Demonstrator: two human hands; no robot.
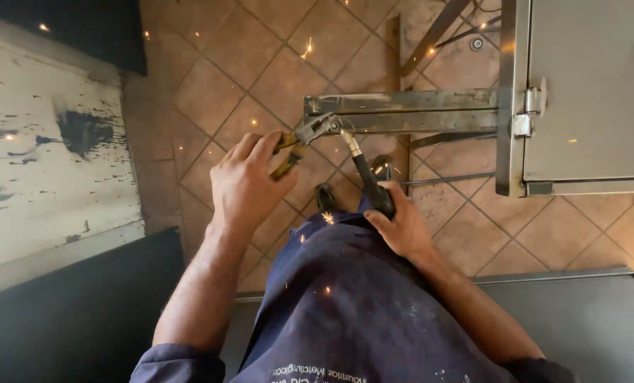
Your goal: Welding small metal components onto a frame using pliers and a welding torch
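Your left hand (246, 186) is closed round the yellow-handled pliers (299, 142), jaws at the left end of the steel bar (409, 111). Your right hand (400, 225) is wrapped round the black grip of the torch (365, 177), tip touching or just short of the bar, right beside the plier jaws. I can't tell whether the jaws actually bite the bar or only rest on it.

Risks as I see them:
- Bare hands. Sparks (307, 50) are scattered over the tiles (288, 71) and on your coveralls (345, 305). The left knuckles sit nearest the tip, so a burn is likely if the arc spits.
- Tip and jaws are nearly together. If the torch drifts left you could tack the pliers to the bar or arc onto them.
- If the jaws are only resting, the bar end can shift under heat and the joint goes off line.
- The bar runs right to the frame (505, 99) of the grey panel (593, 85), near its hinge (532, 106). Spatter on the hinge could foul it.
- Sparks on cloth at your waist: smoulder risk.
- Your shoes (382, 167) are directly below the work, so drips land there.
- The paint-marked white board (47, 149) at left is within spark range.
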